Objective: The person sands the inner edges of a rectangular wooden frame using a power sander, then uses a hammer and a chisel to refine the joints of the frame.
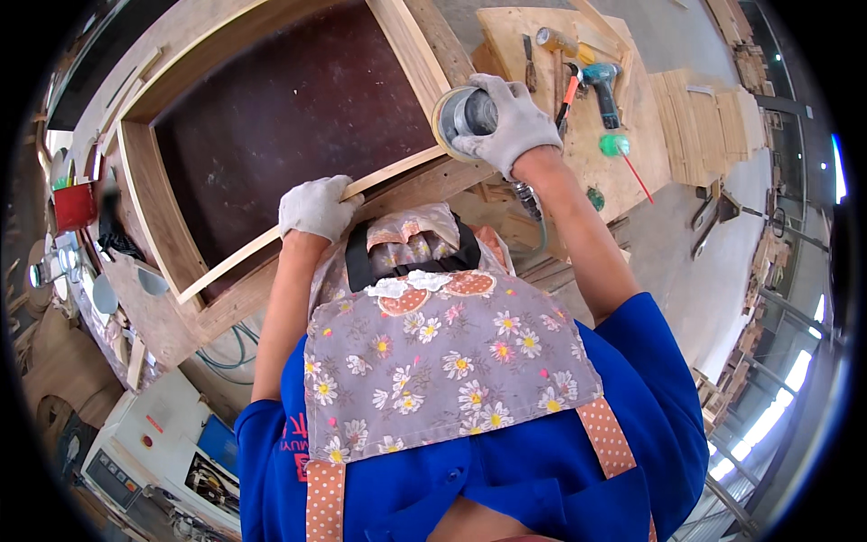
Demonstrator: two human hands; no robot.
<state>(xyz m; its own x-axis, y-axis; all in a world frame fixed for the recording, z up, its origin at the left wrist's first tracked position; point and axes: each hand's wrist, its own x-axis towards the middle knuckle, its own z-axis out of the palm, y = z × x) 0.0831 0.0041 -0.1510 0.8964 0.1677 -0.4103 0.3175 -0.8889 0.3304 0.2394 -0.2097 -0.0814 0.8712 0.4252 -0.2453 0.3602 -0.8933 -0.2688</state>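
Worker's gloved right hand clasped round a disc sander at the near right corner of a wooden frame, flat on the tabletop. Gloved left hand curled over the frame's near edge.

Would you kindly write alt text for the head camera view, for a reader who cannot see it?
A person's gloved right hand holds a round sander at the near-right corner of a wooden frame, while the gloved left hand holds the frame's near side. To the right, a mallet and a teal drill lie on a wooden board.
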